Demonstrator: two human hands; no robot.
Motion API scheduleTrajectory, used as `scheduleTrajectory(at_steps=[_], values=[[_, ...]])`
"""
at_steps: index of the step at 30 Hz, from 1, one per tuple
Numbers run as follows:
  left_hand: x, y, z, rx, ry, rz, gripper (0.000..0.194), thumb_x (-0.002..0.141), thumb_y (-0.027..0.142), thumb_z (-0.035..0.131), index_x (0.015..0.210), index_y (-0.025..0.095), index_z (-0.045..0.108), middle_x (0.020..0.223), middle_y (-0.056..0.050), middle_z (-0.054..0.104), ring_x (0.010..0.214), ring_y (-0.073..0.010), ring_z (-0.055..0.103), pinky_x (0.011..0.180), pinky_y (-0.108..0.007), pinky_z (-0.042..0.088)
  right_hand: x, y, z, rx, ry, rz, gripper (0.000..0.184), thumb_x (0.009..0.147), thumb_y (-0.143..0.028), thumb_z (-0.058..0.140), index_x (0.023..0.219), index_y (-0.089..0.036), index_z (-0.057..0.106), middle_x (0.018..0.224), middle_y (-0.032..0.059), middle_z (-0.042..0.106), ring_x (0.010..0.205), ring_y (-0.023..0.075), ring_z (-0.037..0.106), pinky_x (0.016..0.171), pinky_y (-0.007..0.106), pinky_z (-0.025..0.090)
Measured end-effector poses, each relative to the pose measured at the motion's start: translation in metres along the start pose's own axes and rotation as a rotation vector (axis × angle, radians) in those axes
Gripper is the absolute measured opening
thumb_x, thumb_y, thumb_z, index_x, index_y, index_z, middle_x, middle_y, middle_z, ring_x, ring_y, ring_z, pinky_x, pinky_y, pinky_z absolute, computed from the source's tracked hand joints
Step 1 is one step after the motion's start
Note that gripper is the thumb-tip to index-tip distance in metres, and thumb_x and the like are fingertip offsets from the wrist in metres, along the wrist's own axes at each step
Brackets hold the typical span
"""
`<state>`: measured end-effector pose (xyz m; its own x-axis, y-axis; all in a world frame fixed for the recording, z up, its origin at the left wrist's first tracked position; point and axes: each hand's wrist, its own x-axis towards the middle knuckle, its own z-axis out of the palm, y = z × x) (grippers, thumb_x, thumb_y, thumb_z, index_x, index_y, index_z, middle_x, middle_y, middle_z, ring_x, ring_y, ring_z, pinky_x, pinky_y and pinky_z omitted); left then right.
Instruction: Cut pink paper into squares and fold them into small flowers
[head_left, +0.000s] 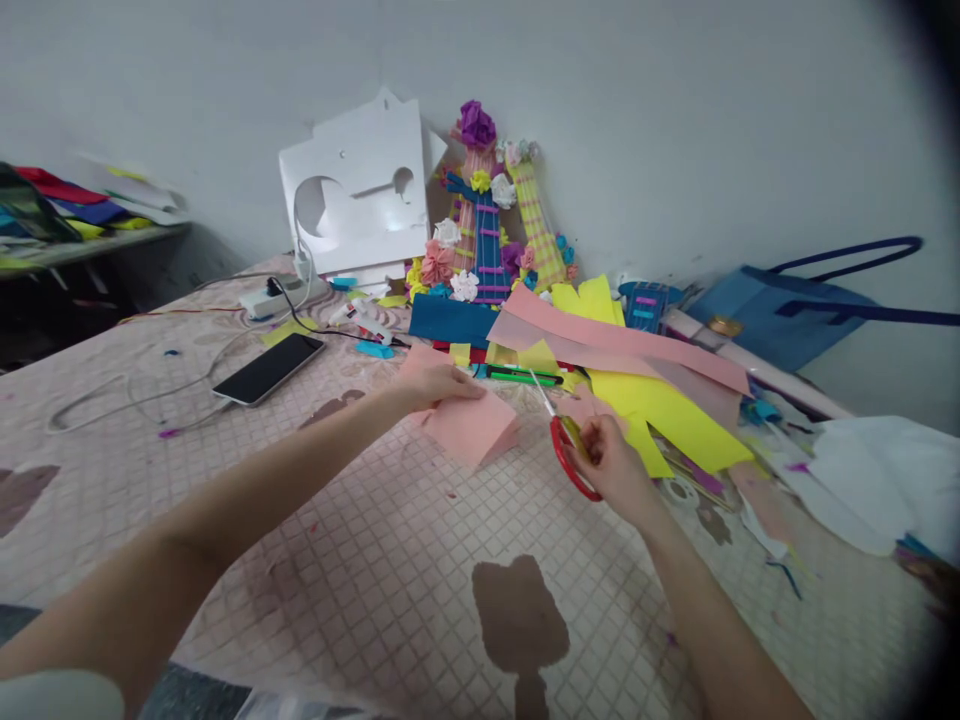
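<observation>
Pink paper [474,432], layered: near the middle of the tabletop [390,530], pinched in the left hand [442,387], grip closed on its upper edge. Scissors [557,440], red-and-yellow handles: one pair, in the right hand [613,462], grip closed about the handles, blades clear of that paper. Just beyond: green-and-black tool [525,376]. Right: yellow paper [634,398]. Left: phone [268,369], screen dark, cable attached.

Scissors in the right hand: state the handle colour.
The handle is red and yellow; head view.
</observation>
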<state>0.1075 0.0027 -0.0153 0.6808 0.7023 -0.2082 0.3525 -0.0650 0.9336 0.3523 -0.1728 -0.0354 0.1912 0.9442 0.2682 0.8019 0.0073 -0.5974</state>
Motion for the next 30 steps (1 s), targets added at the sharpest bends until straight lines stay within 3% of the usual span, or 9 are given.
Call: scheduleTrajectory(at_steps=[4, 8, 11, 16, 21, 27, 30], values=[[0.025, 0.004, 0.028, 0.387, 0.072, 0.048, 0.028, 0.069, 0.038, 0.068, 0.085, 0.015, 0.067, 0.085, -0.008, 0.067, 0.088, -0.0245, 0.062, 0.072, -0.029, 0.046, 0.001, 0.014, -0.003, 0.0, 0.025, 0.026, 0.032, 0.078, -0.05, 0.056, 0.081, -0.024, 0.037, 0.066, -0.004, 0.047, 0.051, 0.0131, 0.048, 0.049, 0.025, 0.038], [0.021, 0.003, 0.044, 0.606, 0.172, 0.079, 0.069, 0.061, 0.042, 0.073, 0.119, 0.01, 0.052, 0.12, -0.02, 0.054, 0.115, -0.0382, 0.048, 0.092, -0.043, 0.038, 0.001, 0.018, 0.0, 0.007, 0.009, 0.0, 0.034, 0.078, -0.052, 0.055, 0.08, -0.024, 0.036, 0.065, -0.0044, 0.045, 0.05, 0.0128, 0.046, 0.049, 0.025, 0.038], [0.01, 0.001, 0.048, 0.755, 0.194, 0.058, 0.089, 0.052, 0.047, 0.078, 0.124, 0.009, 0.043, 0.13, -0.025, 0.045, 0.123, -0.044, 0.037, 0.096, -0.048, 0.034, 0.001, 0.018, 0.001, 0.011, 0.019, -0.014, 0.034, 0.078, -0.053, 0.055, 0.081, -0.024, 0.037, 0.064, -0.0046, 0.045, 0.05, 0.0121, 0.044, 0.048, 0.024, 0.036], [0.01, -0.006, 0.047, 0.852, 0.113, -0.017, 0.074, 0.05, 0.049, 0.078, 0.11, 0.013, 0.053, 0.108, -0.016, 0.061, 0.1, -0.0336, 0.057, 0.078, -0.035, 0.045, 0.001, 0.015, -0.001, 0.035, 0.025, -0.003, 0.037, 0.077, -0.056, 0.056, 0.081, -0.024, 0.037, 0.064, -0.0044, 0.045, 0.05, 0.0126, 0.044, 0.048, 0.025, 0.036], [0.031, -0.008, 0.038, 0.796, 0.04, 0.047, 0.052, 0.052, 0.042, 0.077, 0.094, 0.017, 0.06, 0.099, -0.008, 0.065, 0.092, -0.0267, 0.061, 0.067, -0.028, 0.044, 0.001, 0.014, -0.004, 0.053, 0.026, 0.021, 0.037, 0.077, -0.055, 0.057, 0.08, -0.024, 0.038, 0.064, -0.0044, 0.045, 0.05, 0.0125, 0.045, 0.048, 0.024, 0.036], [0.071, 0.012, 0.033, 0.744, -0.003, 0.13, 0.069, 0.041, 0.029, 0.083, 0.105, 0.014, 0.06, 0.103, -0.01, 0.065, 0.095, -0.0285, 0.061, 0.072, -0.028, 0.046, 0.002, 0.017, -0.004, 0.07, 0.053, 0.046, 0.04, 0.074, -0.058, 0.058, 0.08, -0.024, 0.038, 0.065, -0.0038, 0.047, 0.05, 0.0128, 0.046, 0.048, 0.025, 0.037], [0.084, 0.026, 0.031, 0.682, 0.042, 0.224, 0.082, 0.051, 0.026, 0.08, 0.125, 0.012, 0.049, 0.11, -0.012, 0.064, 0.098, -0.025, 0.061, 0.077, -0.027, 0.046, 0.002, 0.018, -0.002, 0.026, 0.072, 0.043, 0.038, 0.074, -0.055, 0.058, 0.081, -0.024, 0.039, 0.065, -0.0035, 0.048, 0.051, 0.0136, 0.048, 0.049, 0.026, 0.038]])
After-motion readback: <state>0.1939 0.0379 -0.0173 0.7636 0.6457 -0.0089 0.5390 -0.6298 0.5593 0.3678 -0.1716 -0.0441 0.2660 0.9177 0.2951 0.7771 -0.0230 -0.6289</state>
